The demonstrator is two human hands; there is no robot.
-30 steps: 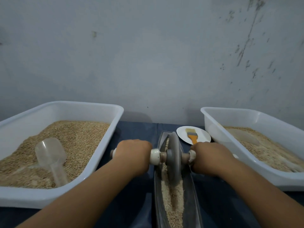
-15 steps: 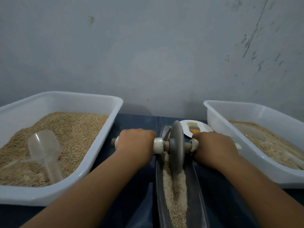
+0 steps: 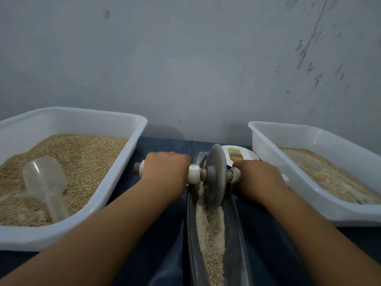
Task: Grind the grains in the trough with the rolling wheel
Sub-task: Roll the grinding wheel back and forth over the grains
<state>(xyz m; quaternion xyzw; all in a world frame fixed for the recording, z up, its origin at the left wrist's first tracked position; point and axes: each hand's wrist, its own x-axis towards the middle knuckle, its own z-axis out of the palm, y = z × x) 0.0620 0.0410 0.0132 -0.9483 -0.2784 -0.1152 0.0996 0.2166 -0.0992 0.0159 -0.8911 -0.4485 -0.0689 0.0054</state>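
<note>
The rolling wheel (image 3: 216, 176) is matt grey stone or metal on a wooden axle (image 3: 203, 176), the trough (image 3: 235, 234) dark glossy metal, both tubs (image 3: 121, 168) smooth white plastic, the scoop (image 3: 44, 180) translucent plastic.

Counts of things on the dark blue counter (image 3: 160, 234)

Two white plastic tubs of tan grain: one at the left (image 3: 132, 145), one at the right (image 3: 268, 141). Two clear plastic scoops, one lying in each tub: left (image 3: 44, 180), right (image 3: 303, 159). One long dark metal trough (image 3: 235, 234) between the tubs, with one strip of pale grains (image 3: 210, 228) in it. One grey stone rolling wheel (image 3: 215, 176) on one axle. Two hands: left (image 3: 165, 172), right (image 3: 257, 178). One small white round plate (image 3: 247, 153) at the far end, carrying one orange-handled brush (image 3: 237, 156).
</note>
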